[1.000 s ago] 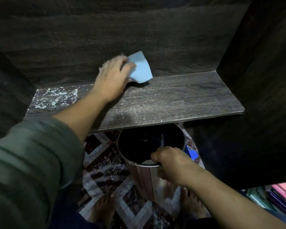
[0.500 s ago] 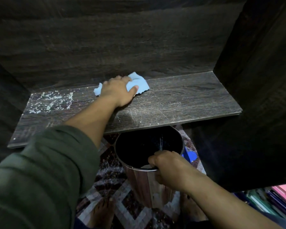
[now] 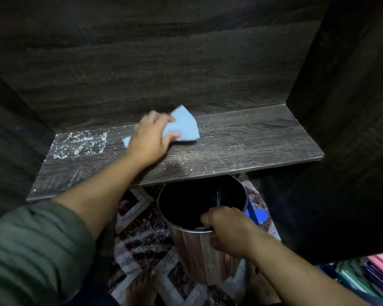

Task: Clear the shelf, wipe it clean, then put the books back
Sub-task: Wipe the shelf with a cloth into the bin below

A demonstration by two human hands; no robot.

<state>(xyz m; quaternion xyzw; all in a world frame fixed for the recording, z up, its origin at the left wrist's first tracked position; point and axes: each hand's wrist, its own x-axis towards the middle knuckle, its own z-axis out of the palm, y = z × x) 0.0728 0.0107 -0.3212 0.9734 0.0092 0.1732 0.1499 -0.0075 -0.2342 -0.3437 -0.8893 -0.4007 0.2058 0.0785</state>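
The dark wooden shelf (image 3: 241, 140) holds no books. My left hand (image 3: 149, 136) grips a light blue cloth (image 3: 182, 127) and presses it on the shelf near the middle back. White crumbs and dust (image 3: 79, 143) lie on the shelf's left part, with fine specks along the front edge. Below the shelf's front edge, my right hand (image 3: 227, 226) grips the near rim of a metal bin (image 3: 199, 206) with a dark inside. The books (image 3: 367, 277) lie stacked at the bottom right, only partly in view.
Dark wooden walls close the shelf in at the back (image 3: 164, 74), left and right (image 3: 341, 107). A patterned rug (image 3: 142, 239) sprinkled with white specks covers the floor under the bin. My bare feet (image 3: 142, 288) stand on it beside the bin.
My left hand has slid the cloth forward and a little to the right across the shelf. My right hand keeps its hold on the bin's rim.
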